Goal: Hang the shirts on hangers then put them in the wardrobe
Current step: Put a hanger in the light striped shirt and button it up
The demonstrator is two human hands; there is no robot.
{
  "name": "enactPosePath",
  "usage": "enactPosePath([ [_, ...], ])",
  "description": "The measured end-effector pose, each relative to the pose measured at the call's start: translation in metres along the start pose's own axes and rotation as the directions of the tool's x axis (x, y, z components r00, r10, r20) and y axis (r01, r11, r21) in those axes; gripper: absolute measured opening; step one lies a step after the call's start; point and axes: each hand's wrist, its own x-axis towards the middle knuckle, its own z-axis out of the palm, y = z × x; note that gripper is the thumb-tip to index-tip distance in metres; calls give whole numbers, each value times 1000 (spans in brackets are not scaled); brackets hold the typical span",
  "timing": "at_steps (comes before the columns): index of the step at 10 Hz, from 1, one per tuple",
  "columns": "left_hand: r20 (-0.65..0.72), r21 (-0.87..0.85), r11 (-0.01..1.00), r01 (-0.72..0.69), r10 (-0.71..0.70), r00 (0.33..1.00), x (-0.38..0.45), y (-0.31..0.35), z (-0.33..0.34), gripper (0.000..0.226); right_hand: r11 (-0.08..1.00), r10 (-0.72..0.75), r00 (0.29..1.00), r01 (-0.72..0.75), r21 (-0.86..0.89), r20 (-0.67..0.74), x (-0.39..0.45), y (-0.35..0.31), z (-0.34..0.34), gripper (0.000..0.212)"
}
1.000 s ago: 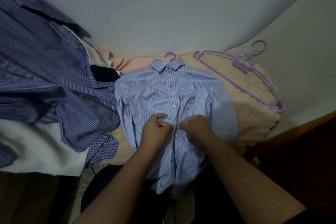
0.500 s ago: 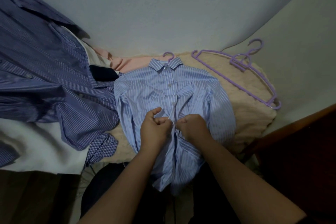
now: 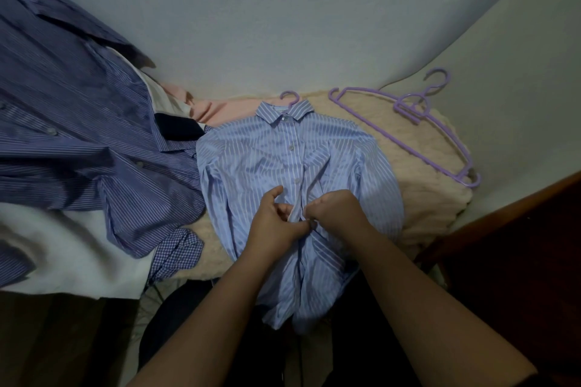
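A light blue striped shirt (image 3: 257, 163) lies face up on a cream blanket (image 3: 418, 195), collar toward the wall. The purple hook of a hanger (image 3: 290, 95) sticks out above the collar; the rest of that hanger is hidden inside the shirt. My left hand (image 3: 274, 219) and my right hand (image 3: 335, 210) meet at the shirt's front placket, below the fastened upper buttons. Both pinch the fabric edges there, fingers curled. Two more purple hangers (image 3: 418, 138) lie on the blanket at the right.
A dark blue striped shirt (image 3: 78, 141) is spread at the left over white cloth (image 3: 63, 248). A pink garment (image 3: 207, 108) and a dark one (image 3: 179, 129) lie beside the wall. Dark wooden furniture (image 3: 515, 236) stands at the right.
Both hands have stayed on the placket, shifting slightly along it while working the fabric edges together. The shirt and the spare hangers have not moved on the blanket.
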Motion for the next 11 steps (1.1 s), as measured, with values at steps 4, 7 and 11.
enactPosePath([
  [4,-67,-25,995,95,-97,993,10,-20,0,70,970,238,904,-200,-139,355,-6,-19,-12,21],
  [7,-129,-238,958,158,-192,973,8,-19,1,48,998,-54,989,51,24,139,-6,9,19,47],
  [11,-112,17,1000,19,-17,994,4,-11,7,69,756,537,816,-577,308,212,-13,-16,-1,20],
])
